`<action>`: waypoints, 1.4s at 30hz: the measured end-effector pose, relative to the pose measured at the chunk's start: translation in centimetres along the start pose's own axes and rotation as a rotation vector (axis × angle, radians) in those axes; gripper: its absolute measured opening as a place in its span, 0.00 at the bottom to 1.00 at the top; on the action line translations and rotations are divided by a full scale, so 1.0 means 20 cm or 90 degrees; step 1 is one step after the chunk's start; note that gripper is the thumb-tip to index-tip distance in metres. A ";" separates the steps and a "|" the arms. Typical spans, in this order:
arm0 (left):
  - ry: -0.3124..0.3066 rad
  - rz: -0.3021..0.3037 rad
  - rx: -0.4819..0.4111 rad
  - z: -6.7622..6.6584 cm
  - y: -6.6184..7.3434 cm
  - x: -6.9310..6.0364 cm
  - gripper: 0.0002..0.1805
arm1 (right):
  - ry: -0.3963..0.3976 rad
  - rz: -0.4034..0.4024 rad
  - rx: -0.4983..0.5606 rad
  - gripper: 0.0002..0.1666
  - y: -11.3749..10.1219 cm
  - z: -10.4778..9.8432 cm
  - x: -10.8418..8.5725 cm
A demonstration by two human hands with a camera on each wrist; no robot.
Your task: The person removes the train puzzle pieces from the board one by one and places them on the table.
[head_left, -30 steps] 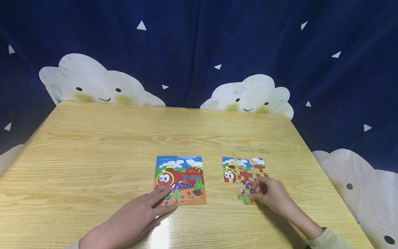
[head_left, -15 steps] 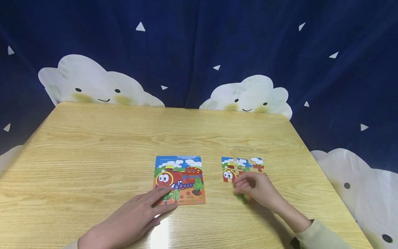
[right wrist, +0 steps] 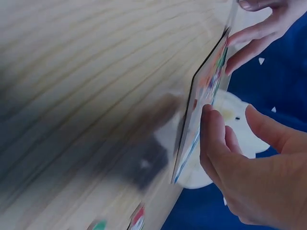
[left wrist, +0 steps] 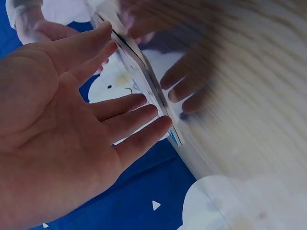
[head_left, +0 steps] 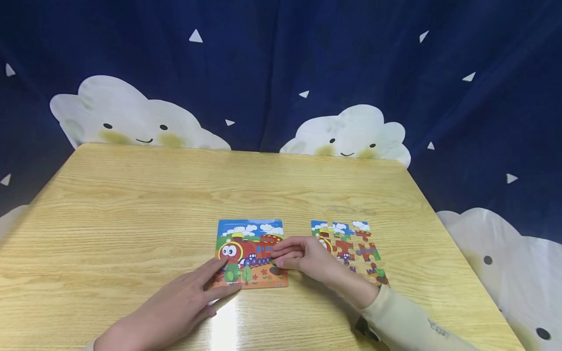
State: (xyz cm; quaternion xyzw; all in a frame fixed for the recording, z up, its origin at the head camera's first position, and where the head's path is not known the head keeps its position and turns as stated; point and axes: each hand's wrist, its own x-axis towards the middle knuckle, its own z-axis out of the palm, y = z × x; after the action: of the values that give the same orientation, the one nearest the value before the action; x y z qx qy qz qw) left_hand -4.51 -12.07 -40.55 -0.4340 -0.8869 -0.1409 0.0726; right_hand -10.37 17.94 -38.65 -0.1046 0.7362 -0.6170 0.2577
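Note:
A square train jigsaw puzzle [head_left: 259, 280] lies on the table, its picture showing a red train with eyes. My left hand [head_left: 175, 297] touches the puzzle's lower left corner with its fingers extended. In the left wrist view the palm of this left hand [left wrist: 62, 124] shows, fingertips along the puzzle edge. At the right side my right hand [head_left: 307, 258] reaches over the puzzle. Seen from the right wrist, the right hand's fingertips are at the puzzle surface [right wrist: 195, 115] and its thumb stands apart, with no piece visible between them.
To the right lie several loose jigsaw pieces [head_left: 368, 252] in rough rows, partly hidden by the right forearm. The wooden table [head_left: 175, 195] ends at the back against a dark blue curtain [head_left: 246, 63] with white clouds.
My right hand has moved left from the loose pieces to the puzzle's right side. The left hand stays at the puzzle corner, its fingers shifted slightly left.

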 end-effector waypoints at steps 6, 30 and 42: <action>0.006 -0.001 0.011 0.00 -0.02 -0.03 0.30 | -0.022 0.005 0.014 0.19 -0.02 0.11 0.09; 0.017 0.029 0.030 0.01 -0.03 -0.04 0.33 | -0.019 -0.014 -0.015 0.20 -0.05 0.28 0.21; -0.008 0.004 0.010 0.01 -0.02 -0.04 0.32 | 0.041 -0.023 -0.134 0.23 -0.04 0.35 0.24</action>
State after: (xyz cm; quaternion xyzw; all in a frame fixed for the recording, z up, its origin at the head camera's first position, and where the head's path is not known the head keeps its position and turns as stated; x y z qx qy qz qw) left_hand -4.41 -12.85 -41.04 -0.4369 -0.8871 -0.1313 0.0707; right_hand -10.99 9.59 -39.74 -0.1245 0.8028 -0.5437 0.2105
